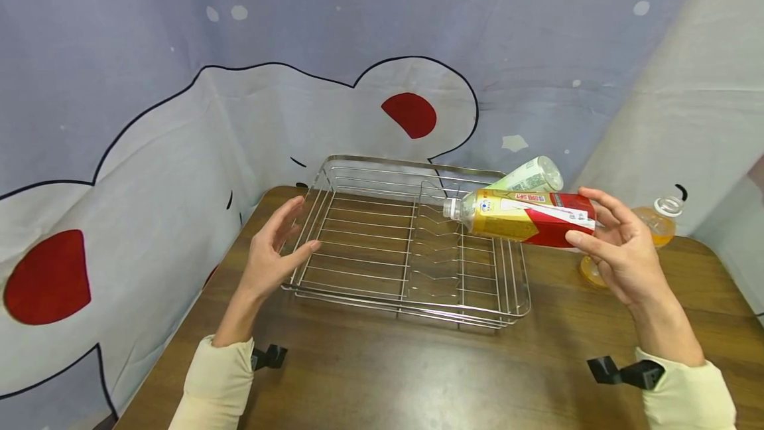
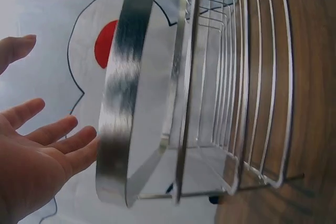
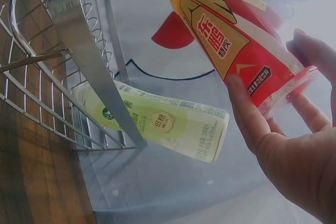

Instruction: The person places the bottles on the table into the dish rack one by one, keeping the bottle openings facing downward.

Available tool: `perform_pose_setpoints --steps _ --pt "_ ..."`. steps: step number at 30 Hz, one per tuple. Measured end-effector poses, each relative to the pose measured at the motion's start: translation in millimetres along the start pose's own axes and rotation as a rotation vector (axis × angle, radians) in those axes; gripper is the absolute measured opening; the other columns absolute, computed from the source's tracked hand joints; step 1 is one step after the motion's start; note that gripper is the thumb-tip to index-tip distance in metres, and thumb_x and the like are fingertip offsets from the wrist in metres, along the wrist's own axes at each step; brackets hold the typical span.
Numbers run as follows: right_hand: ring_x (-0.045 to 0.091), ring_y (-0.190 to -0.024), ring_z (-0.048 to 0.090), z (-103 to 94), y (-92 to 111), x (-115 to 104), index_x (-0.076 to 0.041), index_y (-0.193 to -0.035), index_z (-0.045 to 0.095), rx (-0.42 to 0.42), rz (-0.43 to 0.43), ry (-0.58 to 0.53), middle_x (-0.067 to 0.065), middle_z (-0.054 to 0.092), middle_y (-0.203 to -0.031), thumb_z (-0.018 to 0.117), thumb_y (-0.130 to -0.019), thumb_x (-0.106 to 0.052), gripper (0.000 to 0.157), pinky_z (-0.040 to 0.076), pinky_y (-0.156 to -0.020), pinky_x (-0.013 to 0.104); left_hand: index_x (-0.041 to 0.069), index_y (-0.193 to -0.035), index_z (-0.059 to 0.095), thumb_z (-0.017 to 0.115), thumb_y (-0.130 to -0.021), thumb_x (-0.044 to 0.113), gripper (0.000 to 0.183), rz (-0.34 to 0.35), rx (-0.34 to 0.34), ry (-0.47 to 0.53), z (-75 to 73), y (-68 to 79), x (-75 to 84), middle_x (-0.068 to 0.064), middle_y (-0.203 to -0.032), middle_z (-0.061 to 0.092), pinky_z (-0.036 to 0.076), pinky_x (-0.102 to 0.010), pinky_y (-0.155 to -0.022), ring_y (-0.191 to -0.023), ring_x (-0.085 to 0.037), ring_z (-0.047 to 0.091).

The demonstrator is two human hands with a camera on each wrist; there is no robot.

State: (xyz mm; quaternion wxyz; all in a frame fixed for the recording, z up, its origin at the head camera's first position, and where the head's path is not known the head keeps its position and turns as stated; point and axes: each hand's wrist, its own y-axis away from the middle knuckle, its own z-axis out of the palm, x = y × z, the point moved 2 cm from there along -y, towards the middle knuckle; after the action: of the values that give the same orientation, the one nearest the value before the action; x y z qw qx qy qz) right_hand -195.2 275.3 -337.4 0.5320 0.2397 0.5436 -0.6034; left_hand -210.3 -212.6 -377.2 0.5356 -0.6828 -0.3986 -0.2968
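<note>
2 plain, creased cream sleeves (image 1: 216,382), 2 angular black wrist-worn mounts (image 1: 646,374), bare fingers (image 2: 55,130)

The right grip (image 1: 623,254) held a red-and-yellow bottle (image 1: 531,217) by its base, neck pointing left, above the wire rack (image 1: 382,162) on the counter (image 1: 388,377). The left grip (image 1: 271,251) was at the rack's left side. A green-labelled bottle (image 1: 531,176) tilted at the far right corner.

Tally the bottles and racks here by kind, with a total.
Bottles: 3 (red-and-yellow bottle, green-labelled milk tea bottle, orange-coloured bottle)
Metal wire dish rack: 1
Total: 4
</note>
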Motion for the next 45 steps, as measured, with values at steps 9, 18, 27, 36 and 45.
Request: perform_pose_setpoints --steps 9,18,27,36,45 --pt "0.022 -0.103 0.064 -3.9 -1.4 -1.0 0.001 -0.145 0.044 0.052 0.011 0.018 0.013 0.054 -0.129 0.050 -0.087 0.027 0.063 0.057 -0.077 0.026 0.003 -0.146 0.045 0.075 -0.082 -0.005 0.071 -0.035 0.027 -0.049 -9.5 9.2 -10.5 -0.013 -0.146 0.048 0.036 -0.051 -0.109 -0.135 -0.034 0.042" --pt "0.021 -0.103 0.065 -6.7 -2.8 1.3 0.001 -0.144 0.045 0.096 0.032 0.041 0.012 0.053 -0.129 0.050 -0.087 0.026 0.062 0.058 -0.075 0.027 0.003 -0.151 0.038 0.074 -0.084 -0.001 0.076 -0.109 -0.008 -0.056 -13.7 18.2 -28.6 -0.016 -0.153 0.038 0.025 -0.055 -0.114 -0.141 -0.036 0.032" --pt "0.020 -0.105 0.064 -9.0 -5.3 5.8 -0.001 -0.143 0.048 0.095 0.044 0.052 0.012 0.050 -0.130 0.051 -0.087 0.026 0.062 0.058 -0.077 0.027 0.018 -0.158 0.025 0.076 -0.085 0.007 0.090 -0.196 -0.089 -0.073 -10.7 29.1 -46.7 -0.009 -0.161 0.024 0.025 -0.059 -0.113 -0.147 -0.030 0.018" --pt "0.018 -0.107 0.064 -11.6 -8.3 11.1 -0.004 -0.142 0.050 0.103 0.074 0.087 0.011 0.048 -0.129 0.053 -0.087 0.025 0.062 0.057 -0.079 0.028 0.028 -0.159 0.018 0.076 -0.085 0.010 0.095 -0.274 -0.122 -0.012 -8.9 36.8 -57.5 -0.006 -0.164 0.013 0.025 -0.065 -0.110 -0.145 -0.040 0.021" --pt "0.015 -0.105 0.066 -15.3 -11.1 13.4 -0.005 -0.139 0.054 0.124 0.083 0.174 0.008 0.054 -0.126 0.058 -0.085 0.025 0.062 0.057 -0.077 0.025 0.026 -0.160 0.010 0.073 -0.086 0.001 0.101 -0.313 -0.150 0.127 -9.6 36.1 -64.5 -0.017 -0.163 0.009 0.029 -0.066 -0.106 -0.142 -0.049 0.022"
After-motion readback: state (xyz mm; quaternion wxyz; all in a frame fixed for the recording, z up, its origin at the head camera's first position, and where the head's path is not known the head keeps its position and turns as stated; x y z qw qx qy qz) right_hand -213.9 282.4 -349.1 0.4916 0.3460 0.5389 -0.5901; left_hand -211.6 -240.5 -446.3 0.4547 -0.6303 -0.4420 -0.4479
